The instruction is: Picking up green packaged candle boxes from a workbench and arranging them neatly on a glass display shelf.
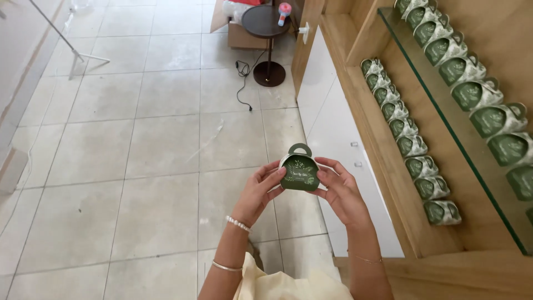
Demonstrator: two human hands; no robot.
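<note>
1. The left hand (261,189) is partly curled, its fingers and thumb pinching the left side of a small green gift box (300,171).
2. The right hand (340,191) is curled the same way, its fingertips pressed to the box's right side, thumb at the front edge.
3. The box sits between both hands, held in the air above the tiled floor (139,139), just left of a white cabinet (333,128).
4. Both forearms rise from the bottom edge and angle inward, wrists bent so the palms face each other. The left wrist wears a pearl bracelet (238,224) and a thin bangle (226,267).
5. The box is folded card, dark green with a pale leaf print, rounded at the top with a looped handle.
6. To the right, wooden shelves (388,166) hold matching boxes: 1 row (408,139) on the lower wooden ledge, another row (472,83) on a glass shelf above.
7. A small round dark table (265,22) stands far back on the floor.
</note>
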